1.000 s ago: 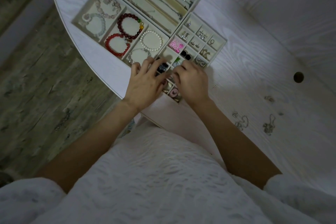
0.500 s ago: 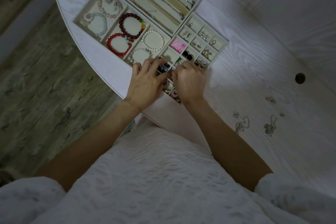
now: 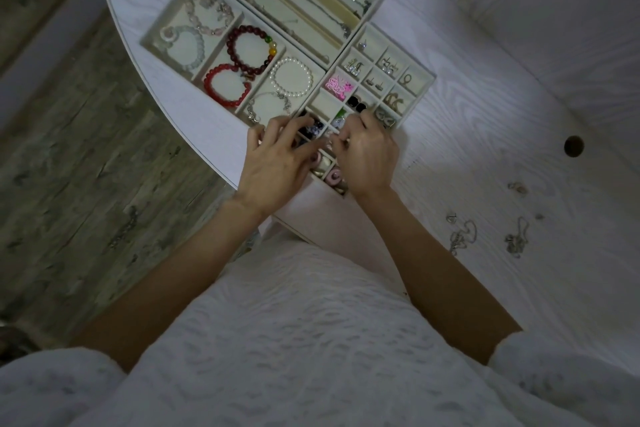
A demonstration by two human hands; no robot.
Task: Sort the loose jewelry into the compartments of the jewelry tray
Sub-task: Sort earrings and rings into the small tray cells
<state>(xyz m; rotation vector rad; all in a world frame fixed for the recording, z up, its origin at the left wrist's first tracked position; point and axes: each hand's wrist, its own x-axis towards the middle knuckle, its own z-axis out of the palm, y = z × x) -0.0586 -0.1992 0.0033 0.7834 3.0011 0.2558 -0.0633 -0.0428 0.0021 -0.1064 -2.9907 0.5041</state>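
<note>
A cream tray of small square compartments [image 3: 420, 74] lies near the table's front edge, holding earrings, a pink piece [image 3: 337, 86] and rings. My left hand [image 3: 277, 166] rests over its near-left compartments, fingers spread and bent. My right hand [image 3: 369, 156] hovers over the near-middle compartments with fingertips curled together; whether it pinches something small I cannot tell. Loose chains [image 3: 462, 236] and small pieces [image 3: 517, 236] lie on the table to the right, well away from both hands.
A bracelet tray [image 3: 152, 38] holds red, dark red, pearl and pale bead bracelets. A long-slot necklace tray [image 3: 375, 3] sits behind it. The table edge curves just left of the trays, with wooden floor below. A round hole [image 3: 573, 146] sits at right.
Both hands stay over the near compartments of the small tray. The right fingers have curled closer toward the left hand's fingertips; the view shifted slightly.
</note>
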